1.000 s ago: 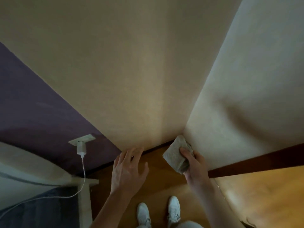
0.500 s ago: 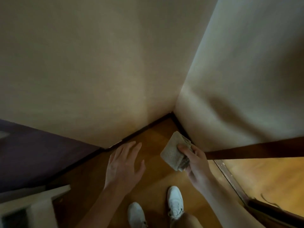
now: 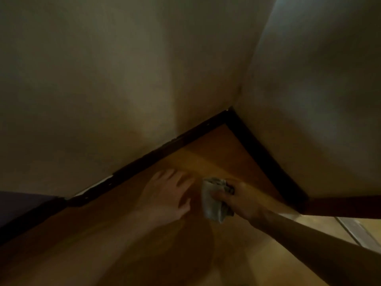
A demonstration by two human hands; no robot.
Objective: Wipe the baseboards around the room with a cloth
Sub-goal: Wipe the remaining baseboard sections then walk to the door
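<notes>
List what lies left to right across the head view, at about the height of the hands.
Purple wall → left baseboard → left hand → cloth → right hand → right baseboard → reddish-brown trim.

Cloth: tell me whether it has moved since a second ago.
Yes. The cloth in the right hand has drawn back from the baseboard corner it touched and is now clear of it.

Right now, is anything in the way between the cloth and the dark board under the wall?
Nothing visible is. The right hand holds the cloth over bare floor, and only floor lies between it and the baseboard in the corner. The left hand is off to the side.
</notes>
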